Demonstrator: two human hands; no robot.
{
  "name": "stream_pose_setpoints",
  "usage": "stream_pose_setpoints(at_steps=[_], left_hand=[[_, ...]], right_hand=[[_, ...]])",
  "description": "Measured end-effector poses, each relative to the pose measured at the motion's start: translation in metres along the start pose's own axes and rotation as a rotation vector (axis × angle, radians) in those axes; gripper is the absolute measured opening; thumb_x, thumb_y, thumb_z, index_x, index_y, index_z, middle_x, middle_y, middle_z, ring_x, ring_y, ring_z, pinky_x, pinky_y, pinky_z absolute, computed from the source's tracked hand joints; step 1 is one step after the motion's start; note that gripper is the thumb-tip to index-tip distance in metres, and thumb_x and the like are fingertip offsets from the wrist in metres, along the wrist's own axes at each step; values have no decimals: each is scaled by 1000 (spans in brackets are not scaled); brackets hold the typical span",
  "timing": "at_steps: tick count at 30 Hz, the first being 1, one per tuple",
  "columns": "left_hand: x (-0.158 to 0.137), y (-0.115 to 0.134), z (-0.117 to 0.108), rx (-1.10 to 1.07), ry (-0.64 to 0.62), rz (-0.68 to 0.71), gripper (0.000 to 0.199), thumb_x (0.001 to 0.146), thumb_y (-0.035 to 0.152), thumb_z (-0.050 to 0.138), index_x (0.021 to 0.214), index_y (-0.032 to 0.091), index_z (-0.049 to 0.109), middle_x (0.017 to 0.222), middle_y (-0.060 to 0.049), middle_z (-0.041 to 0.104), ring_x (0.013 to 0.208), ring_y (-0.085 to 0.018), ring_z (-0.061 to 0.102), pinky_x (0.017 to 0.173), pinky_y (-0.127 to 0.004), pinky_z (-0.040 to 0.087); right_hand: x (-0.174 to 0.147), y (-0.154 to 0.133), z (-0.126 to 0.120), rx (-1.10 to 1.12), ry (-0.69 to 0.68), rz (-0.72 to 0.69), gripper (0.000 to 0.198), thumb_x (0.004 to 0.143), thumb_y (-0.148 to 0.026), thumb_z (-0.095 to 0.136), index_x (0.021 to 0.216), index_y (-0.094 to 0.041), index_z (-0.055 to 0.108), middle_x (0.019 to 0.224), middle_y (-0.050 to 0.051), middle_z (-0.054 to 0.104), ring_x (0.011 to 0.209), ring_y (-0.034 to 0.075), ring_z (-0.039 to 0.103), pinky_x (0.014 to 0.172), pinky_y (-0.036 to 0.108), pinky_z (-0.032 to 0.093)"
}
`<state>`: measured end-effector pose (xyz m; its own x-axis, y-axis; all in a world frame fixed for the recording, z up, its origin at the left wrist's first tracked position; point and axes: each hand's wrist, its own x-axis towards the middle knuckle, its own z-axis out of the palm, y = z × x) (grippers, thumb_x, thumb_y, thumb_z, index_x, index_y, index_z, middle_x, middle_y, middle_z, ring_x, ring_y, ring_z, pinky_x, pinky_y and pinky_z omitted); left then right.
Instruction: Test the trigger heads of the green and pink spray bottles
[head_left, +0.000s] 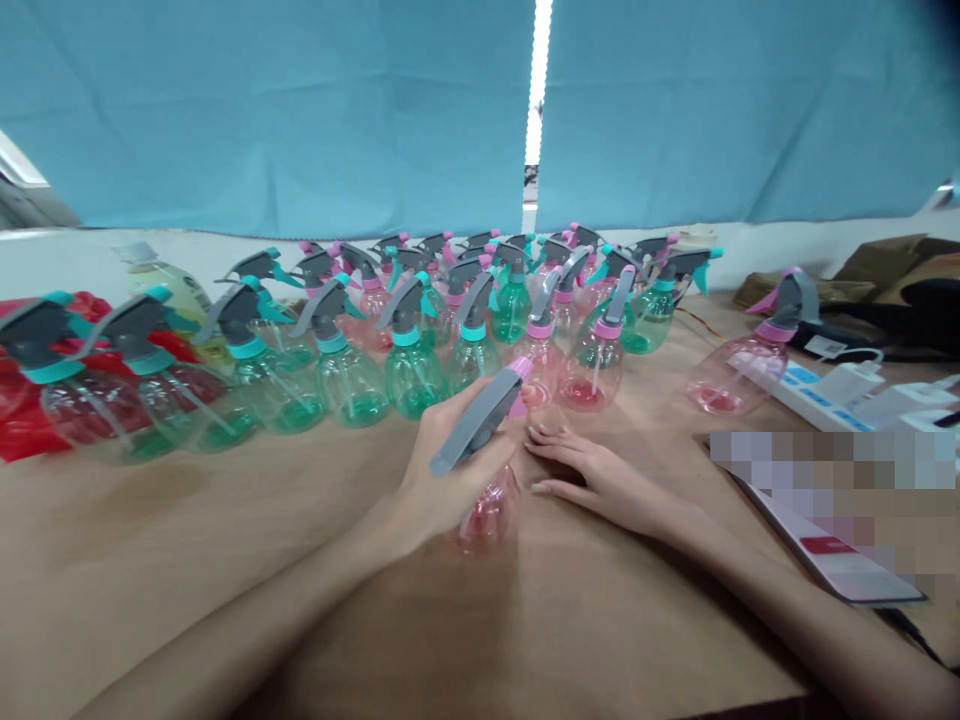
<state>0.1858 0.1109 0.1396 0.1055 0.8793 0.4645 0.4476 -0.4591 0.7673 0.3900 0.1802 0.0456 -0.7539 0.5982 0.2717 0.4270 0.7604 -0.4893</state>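
My left hand [442, 480] is wrapped round the neck and trigger head of a pink spray bottle [487, 520] near the middle of the table. Its grey head points away with a pink nozzle, and my fingers hide the collar. Just right of it, my right hand [581, 475] lies low over the tabletop with fingers stretched out, holding nothing. Beyond my hands stand green spray bottles [352, 385] with turquoise collars, in a row running left. Two pink spray bottles [592, 375] are directly behind my right hand.
More spray bottles crowd the back. Apart from them, at right, stands a pink spray bottle [739, 370]. A power strip [817, 400] and a tablet-like device [832, 530] lie on the right. Red plastic [22, 400] and a large bottle [169, 290] are at left.
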Motion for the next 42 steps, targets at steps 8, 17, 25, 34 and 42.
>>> stream_pose_setpoints(at_steps=[8,17,25,34,42], left_hand=[[-1,-1,0,-4,6,-7,12,71,13,49,67,21,41,58,7,36,51,-9,32,48,-25,28],[0,0,1,-3,-1,-2,11,73,14,48,69,21,41,61,6,38,53,-9,34,49,-25,29],[0,-2,1,-11,-1,8,11,74,16,49,69,21,40,60,6,37,52,-9,33,49,-25,29],[0,0,0,-12,-13,-20,11,74,16,49,70,21,41,63,5,39,55,-10,36,51,-25,31],[1,3,-5,-49,-65,-54,8,74,23,53,69,20,47,63,3,48,70,-16,53,62,-28,41]], right_hand=[[0,0,0,-20,-11,4,56,89,-53,50,134,-19,51,140,11,51,132,26,42,110,46,35],[0,-1,0,0,4,3,55,89,-52,51,134,-21,50,139,11,52,131,27,43,109,49,36],[0,0,1,9,17,-5,54,89,-52,51,135,-24,50,138,10,52,131,27,44,108,50,36],[0,-1,0,14,21,3,54,89,-52,51,134,-23,51,139,10,52,131,27,43,108,50,36],[0,0,1,-6,7,0,55,89,-53,51,135,-23,50,139,10,52,131,27,43,109,49,35]])
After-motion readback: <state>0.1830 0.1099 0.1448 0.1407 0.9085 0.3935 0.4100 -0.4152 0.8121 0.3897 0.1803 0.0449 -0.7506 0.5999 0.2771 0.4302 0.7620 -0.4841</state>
